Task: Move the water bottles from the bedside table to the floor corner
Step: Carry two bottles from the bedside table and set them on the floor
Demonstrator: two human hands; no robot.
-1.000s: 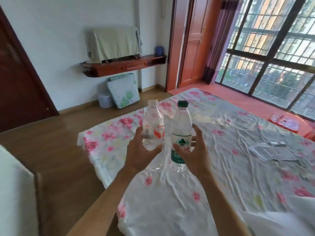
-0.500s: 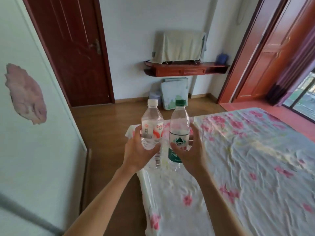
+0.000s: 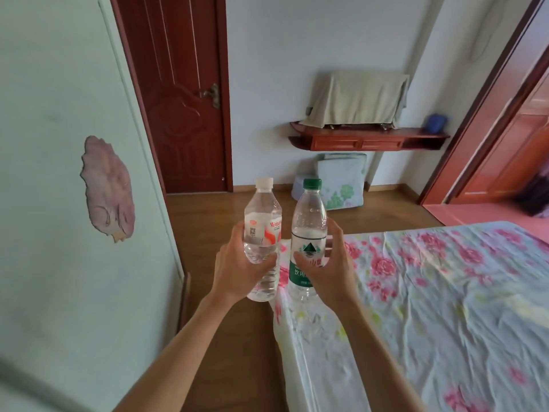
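Upright bottles (image 3: 263,230) in each hand's (image 3: 237,270) grip; side by side

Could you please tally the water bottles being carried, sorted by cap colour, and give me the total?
White-capped bottle, held in the left hand: 1
Green-capped bottle, held in the right hand: 1
Total: 2

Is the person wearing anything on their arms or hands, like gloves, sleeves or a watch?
Nothing shows. The left grip and right grip are bare hands, no gloves, watch or bracelet; the left forearm and right forearm are bare too, no sleeve in view.
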